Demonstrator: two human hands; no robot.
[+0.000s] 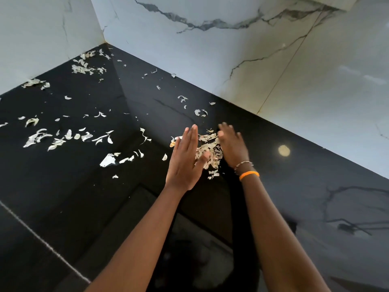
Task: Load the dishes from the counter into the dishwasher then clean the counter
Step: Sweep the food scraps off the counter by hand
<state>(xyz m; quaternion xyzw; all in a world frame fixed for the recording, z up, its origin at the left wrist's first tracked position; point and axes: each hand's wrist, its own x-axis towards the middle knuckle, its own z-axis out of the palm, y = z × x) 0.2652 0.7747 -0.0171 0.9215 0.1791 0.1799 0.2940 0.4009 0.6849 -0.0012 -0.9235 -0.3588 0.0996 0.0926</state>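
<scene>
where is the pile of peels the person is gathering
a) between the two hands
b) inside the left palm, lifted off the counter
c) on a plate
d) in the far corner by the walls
a) the pile of peels lies on the black counter between the left hand and the right hand, both with straight fingers set on either side of it.
</scene>
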